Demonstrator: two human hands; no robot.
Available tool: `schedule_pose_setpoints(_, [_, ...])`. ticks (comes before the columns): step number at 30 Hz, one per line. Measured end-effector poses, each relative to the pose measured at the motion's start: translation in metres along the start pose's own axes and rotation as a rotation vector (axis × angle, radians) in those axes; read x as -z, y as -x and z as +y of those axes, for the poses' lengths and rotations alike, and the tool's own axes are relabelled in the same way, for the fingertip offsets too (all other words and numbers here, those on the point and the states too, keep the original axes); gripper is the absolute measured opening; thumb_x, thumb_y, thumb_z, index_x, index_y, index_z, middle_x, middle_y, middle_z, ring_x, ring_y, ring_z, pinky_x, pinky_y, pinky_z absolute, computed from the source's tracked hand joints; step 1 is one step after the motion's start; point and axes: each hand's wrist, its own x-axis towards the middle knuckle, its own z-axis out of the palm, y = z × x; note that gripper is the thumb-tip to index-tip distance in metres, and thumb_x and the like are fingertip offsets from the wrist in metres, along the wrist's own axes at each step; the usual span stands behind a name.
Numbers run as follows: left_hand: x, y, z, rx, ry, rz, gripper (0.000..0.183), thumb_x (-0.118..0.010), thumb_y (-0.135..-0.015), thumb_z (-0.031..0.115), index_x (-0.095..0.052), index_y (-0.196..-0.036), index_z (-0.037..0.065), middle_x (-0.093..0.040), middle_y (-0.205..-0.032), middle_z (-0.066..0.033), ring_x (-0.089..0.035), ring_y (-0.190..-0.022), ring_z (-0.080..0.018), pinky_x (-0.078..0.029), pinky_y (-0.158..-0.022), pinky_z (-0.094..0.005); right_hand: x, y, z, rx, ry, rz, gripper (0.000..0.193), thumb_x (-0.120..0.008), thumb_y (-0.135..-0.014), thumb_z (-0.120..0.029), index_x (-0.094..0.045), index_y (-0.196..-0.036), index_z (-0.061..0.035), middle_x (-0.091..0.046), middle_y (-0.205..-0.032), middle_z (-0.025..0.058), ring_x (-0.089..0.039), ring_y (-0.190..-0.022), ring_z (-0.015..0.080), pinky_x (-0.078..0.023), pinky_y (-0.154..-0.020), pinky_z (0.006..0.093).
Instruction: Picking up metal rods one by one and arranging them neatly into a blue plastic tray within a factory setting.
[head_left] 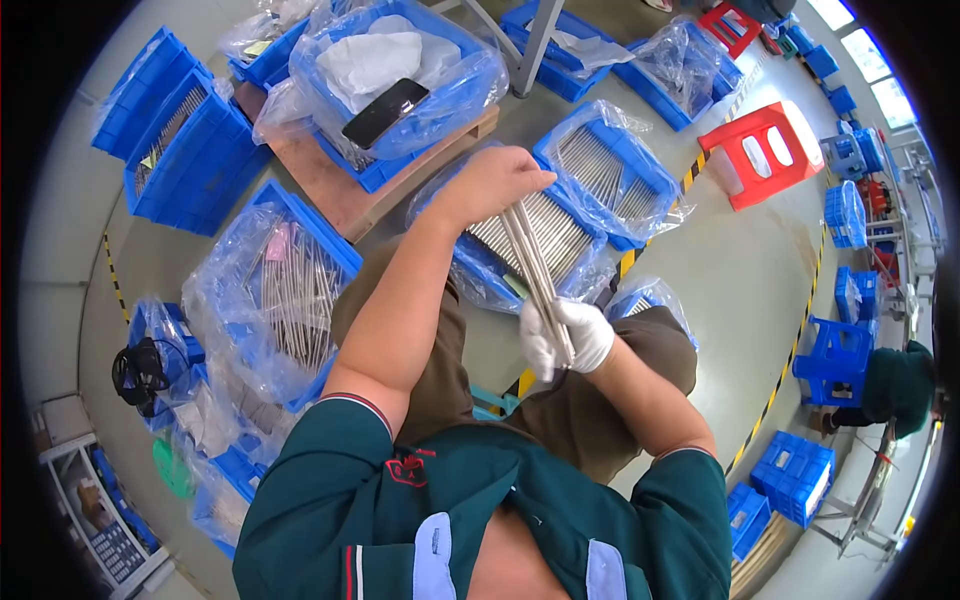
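Note:
A small bundle of thin silvery metal rods (533, 262) slants between my two hands. My left hand (497, 182), bare, is closed at the far end of the bundle, with its fingertips pressed together. My right hand (588, 335), in a white glove, grips the near end, and the rod ends poke out below the fingers. Under the bundle stands a blue crate (598, 262) lined with clear plastic, filled with a row of similar rods (560, 235). Beyond it to the right, another lined crate (657, 178) holds more rods (590, 165).
On my left, a lined blue crate (335, 235) contains loose rods (300, 300). A black phone (386, 113) lies on a bagged crate at the far side, above a wooden pallet (335, 190). To the right stand a red stool (765, 155) and a blue stool (833, 358), near another person (893, 392).

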Motion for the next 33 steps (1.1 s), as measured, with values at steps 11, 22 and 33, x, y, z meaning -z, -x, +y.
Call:
schedule_pose_setpoints(11, [0.007, -0.007, 0.005, -0.082, 0.539, 0.492, 0.028, -0.05, -0.094, 0.031, -0.056, -0.091, 0.004, -0.064, -0.084, -0.0068, -0.062, -0.077, -0.0134, -0.048, -0.065, -0.025, -0.02, -0.009, -0.015, 0.144, 0.639, 0.771, 0.033, -0.055, -0.09, -0.037, -0.055, -0.08, -0.0055, -0.043, -0.058, -0.0032, -0.036, -0.045, 0.0066, -0.029, -0.042, 0.0218])
schedule_pose_setpoints(22, [-0.012, 0.007, 0.003, 0.022, 0.945, 0.129, 0.031, -0.054, -0.09, 0.039, -0.058, -0.093, 0.009, -0.064, -0.079, -0.0046, -0.056, -0.063, -0.0098, -0.045, -0.058, -0.0229, -0.04, 0.026, -0.063, 0.688, 0.695, 1.082, 0.017, -0.061, -0.086, -0.017, -0.056, -0.078, -0.0026, -0.052, -0.06, 0.0003, -0.043, -0.049, 0.0066, -0.031, -0.045, 0.0201])
schedule_pose_setpoints(33, [-0.017, 0.01, 0.011, -0.009, 0.956, -0.01, 0.034, -0.054, -0.09, 0.038, -0.06, -0.1, 0.007, -0.066, -0.092, -0.0063, -0.063, -0.077, -0.0128, -0.047, -0.065, -0.0247, -0.017, 0.022, -0.056, 0.71, 1.226, 1.236, 0.013, -0.064, -0.081, -0.012, -0.06, -0.08, 0.0002, -0.053, -0.058, 0.0002, -0.048, -0.051, 0.0055, -0.038, -0.048, 0.0225])
